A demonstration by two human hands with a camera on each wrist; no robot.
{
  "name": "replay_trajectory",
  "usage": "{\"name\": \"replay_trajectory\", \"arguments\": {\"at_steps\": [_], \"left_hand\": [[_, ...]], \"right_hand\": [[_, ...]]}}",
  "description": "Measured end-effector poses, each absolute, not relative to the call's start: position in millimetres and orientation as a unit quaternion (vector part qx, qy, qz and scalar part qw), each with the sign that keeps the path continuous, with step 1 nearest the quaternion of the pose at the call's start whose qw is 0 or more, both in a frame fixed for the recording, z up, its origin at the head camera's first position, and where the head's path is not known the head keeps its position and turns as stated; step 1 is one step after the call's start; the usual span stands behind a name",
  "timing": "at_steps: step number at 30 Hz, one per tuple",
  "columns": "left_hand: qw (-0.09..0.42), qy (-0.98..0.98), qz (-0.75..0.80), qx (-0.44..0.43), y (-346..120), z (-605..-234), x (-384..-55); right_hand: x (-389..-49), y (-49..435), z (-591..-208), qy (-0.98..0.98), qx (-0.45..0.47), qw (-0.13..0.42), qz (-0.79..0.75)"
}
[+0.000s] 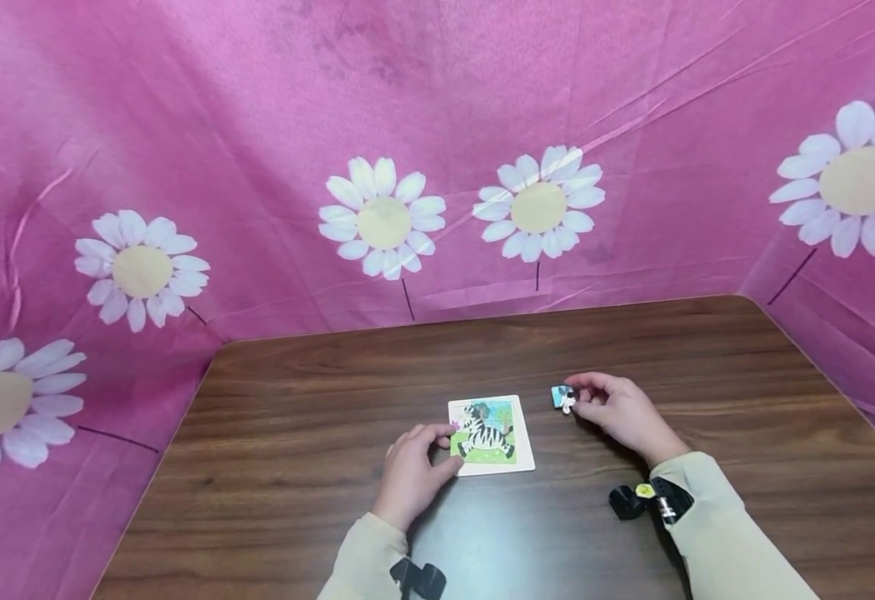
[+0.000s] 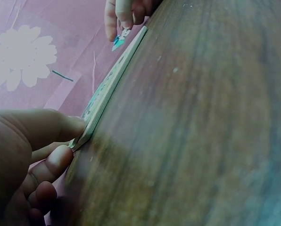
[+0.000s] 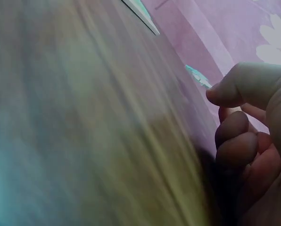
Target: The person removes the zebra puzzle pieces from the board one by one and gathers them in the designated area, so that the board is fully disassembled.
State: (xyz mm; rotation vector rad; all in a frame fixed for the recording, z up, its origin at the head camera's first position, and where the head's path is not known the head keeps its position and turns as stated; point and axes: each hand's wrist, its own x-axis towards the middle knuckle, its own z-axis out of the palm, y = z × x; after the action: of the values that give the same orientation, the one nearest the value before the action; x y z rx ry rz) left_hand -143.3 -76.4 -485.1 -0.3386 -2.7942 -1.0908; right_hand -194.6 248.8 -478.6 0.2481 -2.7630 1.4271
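Note:
A small square puzzle board (image 1: 525,454) with a pale border lies on the table, showing a striped zebra on green grass under a blue sky. My left hand (image 1: 415,473) holds its left side, thumb over the near left corner and fingers at the edge. To the right of the board, my right hand (image 1: 623,417) pinches a small puzzle piece (image 1: 562,397) between thumb and forefinger. That piece is light blue with black and white parts. From the right wrist, the piece (image 3: 197,76) shows nearly edge-on beyond the thumb; the fingertips behind it are partly hidden.
The brown wood-grain table (image 1: 295,400) ends at a pink cloth backdrop (image 1: 452,100) printed with large white daisies. Black camera mounts are strapped to both wrists, over light sleeves (image 1: 730,533).

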Motion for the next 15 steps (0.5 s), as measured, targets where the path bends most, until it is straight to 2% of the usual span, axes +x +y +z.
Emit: {"name": "replay_trajectory", "arguments": {"at_steps": [8,15], "left_hand": [[0.061,-0.921,-0.365,-0.119,-74,-487,-143],[0.066,-0.923,-0.362,-0.111,-75,-485,-142]], "right_hand": [[-197,268,-481,-0.914,0.078,0.022,0.397],[-199,265,-479,-0.914,0.08,0.022,0.396]]}}
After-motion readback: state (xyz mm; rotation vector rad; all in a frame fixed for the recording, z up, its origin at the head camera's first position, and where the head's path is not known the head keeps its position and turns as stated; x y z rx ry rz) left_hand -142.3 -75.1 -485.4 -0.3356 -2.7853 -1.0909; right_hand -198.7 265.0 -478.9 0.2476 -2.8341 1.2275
